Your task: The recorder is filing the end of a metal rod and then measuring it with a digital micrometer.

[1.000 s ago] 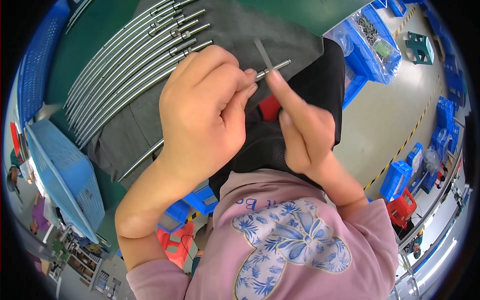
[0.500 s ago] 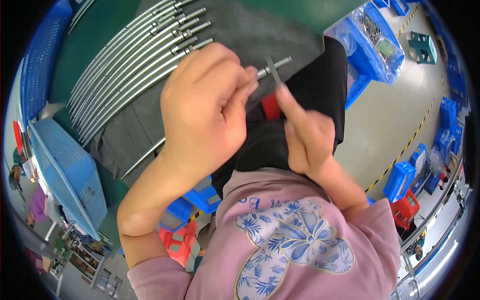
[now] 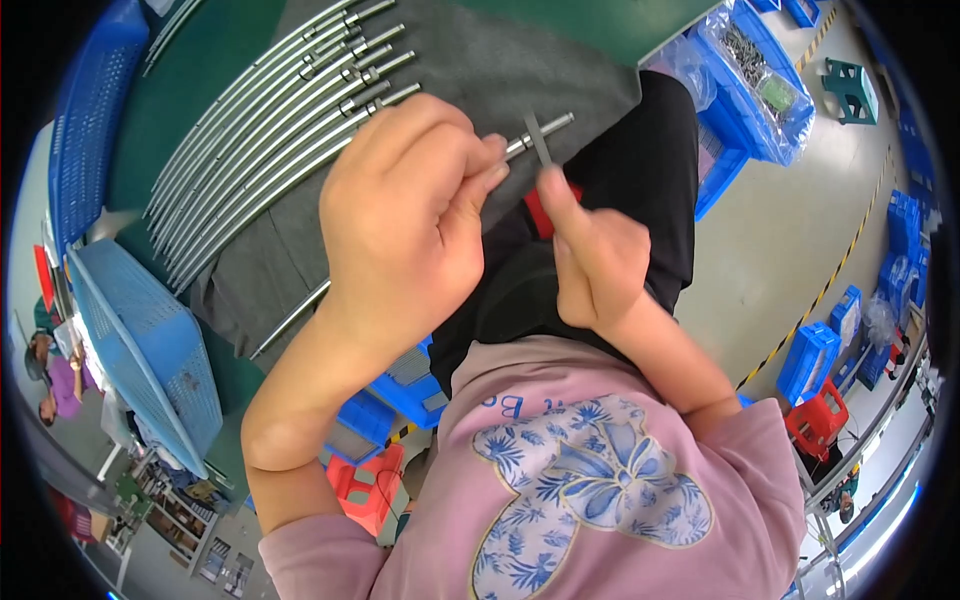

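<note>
My left hand (image 3: pixel 400 210) is closed around a thin shiny metal rod (image 3: pixel 295 318). The rod slants from the lower left up to the right, and its stepped end sticks out past my fingers. In my right hand (image 3: pixel 605 255) is a narrow flat grey metal strip, file-like in shape (image 3: pixel 539 141), with the thumb laid along it. The strip crosses the rod close to its end and seems to touch it. My palm hides the rod's middle and the strip's lower part. Several similar rods (image 3: pixel 270 140) with small collars lie side by side beyond my left hand.
Grey cloth (image 3: pixel 480 60) covers part of the green table (image 3: pixel 570 25). Blue baskets (image 3: pixel 150 330) stand at the left. To the right, a blue bin (image 3: pixel 770 140) holds small metal parts in plastic. A green stool (image 3: pixel 850 90) and red stools (image 3: pixel 820 415) stand on the floor. Another person (image 3: pixel 70 380) is far left.
My right hand and the strip have shifted slightly left along with the rod's end. My left hand keeps its grip on the rod. The far-left person has moved a little in the picture.
</note>
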A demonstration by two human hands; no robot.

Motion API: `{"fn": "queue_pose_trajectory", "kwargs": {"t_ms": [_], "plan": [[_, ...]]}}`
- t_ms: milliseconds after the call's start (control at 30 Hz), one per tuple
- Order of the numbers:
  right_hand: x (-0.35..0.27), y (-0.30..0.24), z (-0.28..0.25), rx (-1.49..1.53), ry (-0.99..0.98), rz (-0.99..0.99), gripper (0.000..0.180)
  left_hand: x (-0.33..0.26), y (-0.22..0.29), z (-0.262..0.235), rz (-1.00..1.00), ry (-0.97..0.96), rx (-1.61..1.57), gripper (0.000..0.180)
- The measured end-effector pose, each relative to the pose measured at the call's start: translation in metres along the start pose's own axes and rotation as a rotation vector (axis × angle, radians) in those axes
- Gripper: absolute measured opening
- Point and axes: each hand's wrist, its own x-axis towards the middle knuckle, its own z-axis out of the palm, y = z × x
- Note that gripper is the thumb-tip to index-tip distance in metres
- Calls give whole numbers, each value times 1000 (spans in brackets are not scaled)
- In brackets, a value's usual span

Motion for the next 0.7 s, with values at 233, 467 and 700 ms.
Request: {"fn": "queue_pose_trajectory", "kwargs": {"t_ms": [233, 467, 700], "plan": [[-7, 2, 0, -29, 0, -63, 62, -1, 0, -2, -17, 1, -2, 16], [-12, 13, 5, -30, 24, -102, 62, 1, 0, -1, -22, 16, -15, 17], [0, 12, 5, 12, 42, -119, 64, -1, 1, -2, -23, 15, -15, 17]]}}
